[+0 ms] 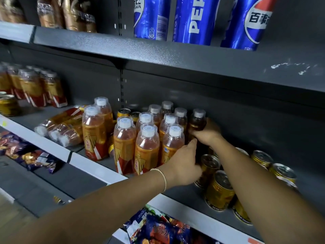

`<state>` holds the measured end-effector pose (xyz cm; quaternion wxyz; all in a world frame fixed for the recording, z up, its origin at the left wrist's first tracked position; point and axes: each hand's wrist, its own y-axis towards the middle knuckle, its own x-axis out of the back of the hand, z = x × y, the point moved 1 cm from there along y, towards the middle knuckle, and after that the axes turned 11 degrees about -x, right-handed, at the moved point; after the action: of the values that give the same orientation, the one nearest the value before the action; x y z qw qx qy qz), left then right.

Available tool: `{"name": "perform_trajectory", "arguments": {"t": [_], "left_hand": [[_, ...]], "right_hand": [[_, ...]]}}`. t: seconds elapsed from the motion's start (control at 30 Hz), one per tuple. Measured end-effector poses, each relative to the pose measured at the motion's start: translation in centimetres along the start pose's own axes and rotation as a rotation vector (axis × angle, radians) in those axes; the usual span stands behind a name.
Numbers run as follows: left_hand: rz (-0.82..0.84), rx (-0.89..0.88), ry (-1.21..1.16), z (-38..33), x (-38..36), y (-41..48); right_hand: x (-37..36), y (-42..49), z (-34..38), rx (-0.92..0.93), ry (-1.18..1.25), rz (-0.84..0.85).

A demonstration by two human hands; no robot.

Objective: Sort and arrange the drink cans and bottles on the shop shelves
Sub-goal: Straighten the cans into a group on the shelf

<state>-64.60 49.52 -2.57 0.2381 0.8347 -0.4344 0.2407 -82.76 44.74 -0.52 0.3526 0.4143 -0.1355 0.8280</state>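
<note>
A cluster of orange-labelled bottles with white caps [146,150] stands upright on the middle shelf [98,167]. At the cluster's right rear, my right hand [206,133] grips one bottle [197,120] around its body. My left hand [184,166] wraps round the lower part of a bottle at the cluster's right side, its fingers partly hidden. Gold cans [219,190] stand to the right of both hands, under my right forearm. Three bottles [59,129] lie on their sides at the left of the shelf.
Blue Pepsi cans [193,18] stand on the upper shelf, with brown bottles [70,14] to their left. More orange bottles [33,87] and a gold can [8,105] sit far left. Snack bags [158,228] fill the lower shelf.
</note>
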Motion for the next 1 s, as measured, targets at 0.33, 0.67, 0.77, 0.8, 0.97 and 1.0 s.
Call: {"name": "perform_trajectory", "arguments": {"t": [0.33,0.67,0.77,0.8,0.97,1.0], "left_hand": [[0.002,-0.064,-0.045,-1.0,-0.5,-0.5],[-0.037,-0.153,-0.15,-1.7,1.9,-3.3],[-0.03,-0.205,-0.146,-1.7,3.6,-4.3],[-0.03,-0.224,-0.143,-1.7,4.2,-4.7],[-0.016,-0.284,-0.134,-0.7,7.3,-7.6],[-0.019,-0.29,-0.118,-0.3,8.0,-8.3]], "right_hand": [[-0.1,-1.4,-2.2,-0.088,0.313,-0.174],[4.6,-8.9,0.1,0.322,0.416,-0.533],[5.7,-12.1,1.5,0.342,0.232,-0.567],[5.8,-13.1,1.9,0.313,0.161,-0.563],[5.9,-17.2,5.0,0.227,0.038,-0.494],[5.6,-17.9,5.8,0.216,0.047,-0.473]]}}
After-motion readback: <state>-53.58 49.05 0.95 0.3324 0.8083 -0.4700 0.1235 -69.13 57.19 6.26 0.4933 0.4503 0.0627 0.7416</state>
